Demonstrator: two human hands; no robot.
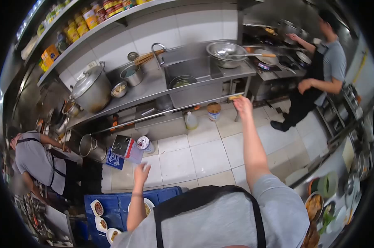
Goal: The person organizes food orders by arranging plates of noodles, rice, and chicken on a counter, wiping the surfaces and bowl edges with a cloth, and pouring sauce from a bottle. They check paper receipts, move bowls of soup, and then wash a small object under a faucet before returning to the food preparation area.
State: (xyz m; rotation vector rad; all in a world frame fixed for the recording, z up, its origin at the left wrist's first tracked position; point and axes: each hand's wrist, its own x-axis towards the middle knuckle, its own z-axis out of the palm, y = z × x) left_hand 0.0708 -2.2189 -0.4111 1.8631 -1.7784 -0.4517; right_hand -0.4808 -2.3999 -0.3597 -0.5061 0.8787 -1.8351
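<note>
My right hand (243, 106) is stretched forward, its fingers pressed round a small yellowish-brown item (235, 97) in front of the steel counter's (154, 89) lower edge; what the item is cannot be made out. Nearer my body, my left hand (142, 172) is raised over the tiled floor beside the blue surface (129, 200), with its fingers apart and nothing visible in it. On the blue surface stand small white dishes of food (97, 208) and a white plate (150, 204), partly hidden by my left forearm.
A co-worker (333, 62) stands at the stove on the right; another (38, 159) bends over at the left. Ahead, the counter holds a large pot (92, 91), a sink (195, 68) and a steel bowl (226, 62). Buckets (145, 144) stand on the floor.
</note>
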